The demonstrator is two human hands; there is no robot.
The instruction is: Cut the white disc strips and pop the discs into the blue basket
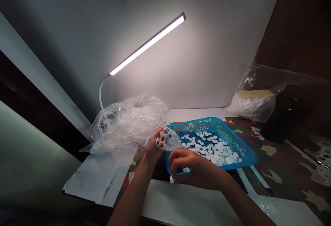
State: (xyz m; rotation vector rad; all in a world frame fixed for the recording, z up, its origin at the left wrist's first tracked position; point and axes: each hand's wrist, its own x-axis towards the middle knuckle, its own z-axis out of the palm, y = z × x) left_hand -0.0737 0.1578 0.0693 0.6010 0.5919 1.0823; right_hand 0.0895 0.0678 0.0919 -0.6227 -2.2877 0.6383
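My left hand [154, 146] is closed on a white plastic lattice [162, 141] with round holes, held up at the near left corner of a blue basket [249, 155]. Many small white discs [219, 152] lie loose inside the basket, thickest toward its right side. My right hand [188, 165] is in front of the basket, palm side turned away, fingers bent. At its fingertips a small white disc [172, 178] shows, pinched between thumb and finger. Part of the lattice is hidden behind my right hand's knuckles.
Crumpled transparent plastic bags [129, 126] lie behind my left hand. A lit bar lamp [148, 43] leans over the table. At the back right stands a bag of white pieces [253, 105] beside a dark object [281, 115]. White lattice pieces [324, 157] lie far right.
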